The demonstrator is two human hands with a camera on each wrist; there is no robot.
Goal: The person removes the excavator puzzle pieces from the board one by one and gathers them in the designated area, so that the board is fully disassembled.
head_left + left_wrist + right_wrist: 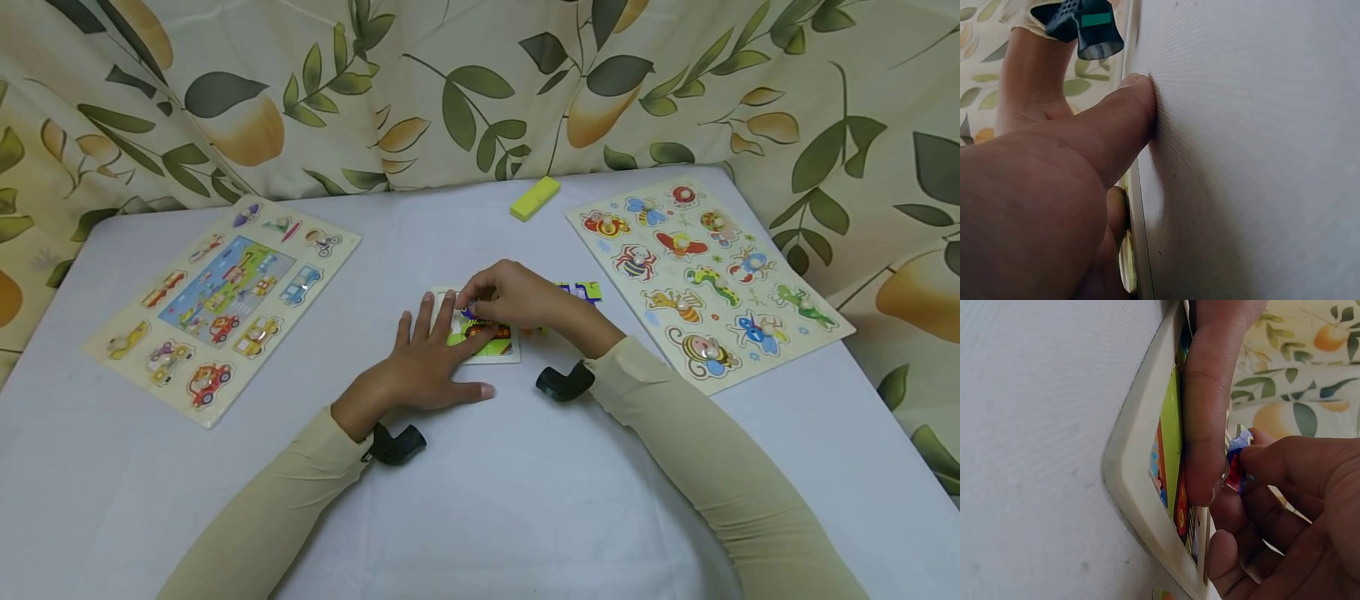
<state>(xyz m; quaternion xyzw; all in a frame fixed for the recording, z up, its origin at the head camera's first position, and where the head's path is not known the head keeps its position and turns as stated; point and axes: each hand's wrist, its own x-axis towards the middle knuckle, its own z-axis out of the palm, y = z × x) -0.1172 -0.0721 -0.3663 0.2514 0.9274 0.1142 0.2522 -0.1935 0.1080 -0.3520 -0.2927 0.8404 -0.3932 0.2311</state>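
A small jigsaw puzzle in a pale tray (504, 361) lies on the white table. My left hand (420, 367) rests over its left part with fingers spread, one finger reaching across the picture. The left thumb (1141, 103) touches the tablecloth in front of the tray. Above the puzzle, my right hand (517, 296) pinches a small colourful puzzle piece (1235, 464) between thumb and fingers. In the right wrist view that piece stands tilted, close to the left fingertip and the tray frame (1124, 459). My hands hide much of the puzzle picture.
More puzzle pieces (587, 290) lie behind the right wrist. A vehicle peg board (225, 308) is at the left, an insect peg board (705, 287) at the right. A yellow block (535, 198) lies near the back edge, before a leaf-patterned curtain (465, 100).
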